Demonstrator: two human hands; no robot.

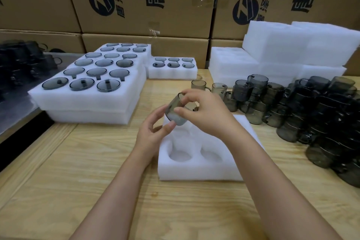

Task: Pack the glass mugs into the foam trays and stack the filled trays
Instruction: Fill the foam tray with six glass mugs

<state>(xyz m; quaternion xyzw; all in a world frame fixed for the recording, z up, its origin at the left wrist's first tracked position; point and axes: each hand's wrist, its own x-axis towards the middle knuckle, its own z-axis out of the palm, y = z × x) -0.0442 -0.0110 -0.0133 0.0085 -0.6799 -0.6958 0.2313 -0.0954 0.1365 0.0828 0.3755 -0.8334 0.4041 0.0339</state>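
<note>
Mug loading: smoky grey glass mug (172, 107) held tilted just above empty white foam tray (194, 170) on pale wooden worktop (78, 161). Left hand (153, 132) and right hand (206, 113) fingers both pinch it. Next, likely: lower it squarely into a free pocket.

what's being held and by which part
A glass mug: the right hand pinches its rim and side wall, the left hand grips its lower side near the base.
</note>
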